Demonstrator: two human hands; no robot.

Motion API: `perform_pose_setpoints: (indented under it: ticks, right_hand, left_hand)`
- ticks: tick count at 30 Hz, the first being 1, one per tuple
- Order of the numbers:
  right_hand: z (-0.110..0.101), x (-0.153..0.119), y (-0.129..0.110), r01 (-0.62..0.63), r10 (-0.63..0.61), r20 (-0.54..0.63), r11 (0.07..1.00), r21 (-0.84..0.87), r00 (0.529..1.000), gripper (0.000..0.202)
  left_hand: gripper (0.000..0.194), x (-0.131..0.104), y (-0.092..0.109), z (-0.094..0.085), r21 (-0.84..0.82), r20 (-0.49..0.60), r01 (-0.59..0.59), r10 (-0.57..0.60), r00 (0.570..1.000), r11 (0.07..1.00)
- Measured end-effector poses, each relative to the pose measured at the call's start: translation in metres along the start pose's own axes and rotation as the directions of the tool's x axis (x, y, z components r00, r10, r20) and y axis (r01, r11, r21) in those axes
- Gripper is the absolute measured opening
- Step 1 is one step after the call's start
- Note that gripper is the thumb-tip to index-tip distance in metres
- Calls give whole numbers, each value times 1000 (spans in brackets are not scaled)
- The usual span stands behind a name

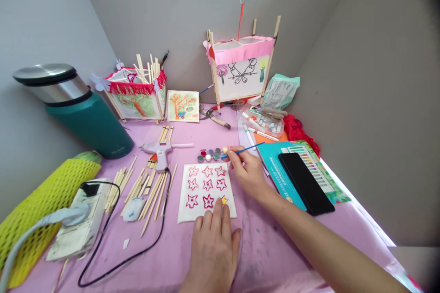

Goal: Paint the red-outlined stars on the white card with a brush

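Observation:
My right hand [248, 171] pinches a thin blue paintbrush [250, 147], its tip end down at a strip of small paint pots [210, 154]. Below the pots lies a white square sheet [200, 213] with rows of star outlines in red and dark pink. One star [224, 200] at the lower right is filled yellow. My left hand [215, 242] rests flat on the sheet's lower edge, fingers stretched out, with nothing held. Its fingertips partly cover the yellow star.
Left of the sheet are wooden sticks [156, 194], a glue gun [161, 150] with its black cable and a power strip [80, 219]. A teal bottle [90, 119] stands behind them. On the right, a black phone [305, 183] lies on a blue booklet [280, 178]. Paper lanterns [242, 78] stand at the back.

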State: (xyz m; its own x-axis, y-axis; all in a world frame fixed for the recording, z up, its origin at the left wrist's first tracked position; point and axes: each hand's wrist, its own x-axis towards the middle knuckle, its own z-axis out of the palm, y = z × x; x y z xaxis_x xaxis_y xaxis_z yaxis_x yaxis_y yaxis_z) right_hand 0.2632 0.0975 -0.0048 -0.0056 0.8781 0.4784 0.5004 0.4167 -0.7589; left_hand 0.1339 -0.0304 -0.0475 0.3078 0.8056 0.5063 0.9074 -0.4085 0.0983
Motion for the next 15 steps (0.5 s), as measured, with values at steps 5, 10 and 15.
perform_pose_setpoints:
  ticks: [5,10,15]
  right_hand:
    - [20,21,4,86,-79,81,993,-85,994,21]
    - [35,31,8,151,-121,134,960,-236,984,21]
    - [40,34,9,164,-118,166,939,-303,979,23]
  left_hand:
    - [34,-1,-2,1,-31,-44,-19,18,999,999]
    - [33,-1,-3,2,-40,-63,-38,36,997,998]
    - [33,-2,-3,5,-59,-84,-39,34,996,998]
